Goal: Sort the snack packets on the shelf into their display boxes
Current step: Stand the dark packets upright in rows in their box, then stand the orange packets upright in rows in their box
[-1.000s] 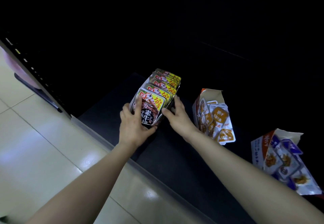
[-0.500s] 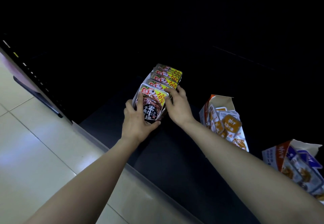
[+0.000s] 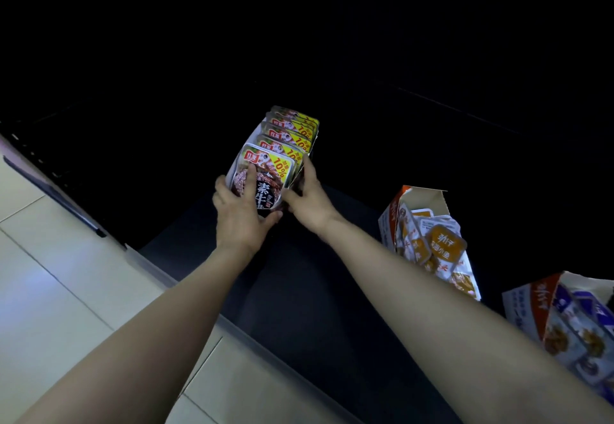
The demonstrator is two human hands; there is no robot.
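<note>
Dark shelf (image 3: 315, 307), lit only near its front lip (image 3: 159, 270); pale tiled floor (image 3: 50, 290) at lower left of the frame.

Row of black-and-yellow snack packets (image 3: 294, 131) at frame centre. They stand on edge, one behind the other, in a white display box (image 3: 256, 134). The row's long axis runs from the hands up and slightly right, away into the dark. Printed faces turn toward the camera and lean back, with the top edges uppermost. The front packet (image 3: 274, 166) is the lowest in the frame, its yellow "10%" corner at upper right.

Left hand (image 3: 237, 214) grasps the front packet: index finger laid up across its face, thumb curled under its lower edge. Right hand (image 3: 307, 201) is curled around the right side of the display box, thumb touching the front packet's right edge.

Right of centre is an open orange-and-white box (image 3: 388, 224), tilted, with orange packets (image 3: 443, 247) spilling from its mouth toward lower right. At the far lower right is a blue-and-white box (image 3: 521, 304) holding blue packets (image 3: 581, 327), cut by the frame edge. Both stand well apart from the hands.

Against half a second ago, the right hand has slid off the front packet's top right corner and down to the side of the box. The left hand's grip is unchanged. The other two boxes lie as before.
</note>
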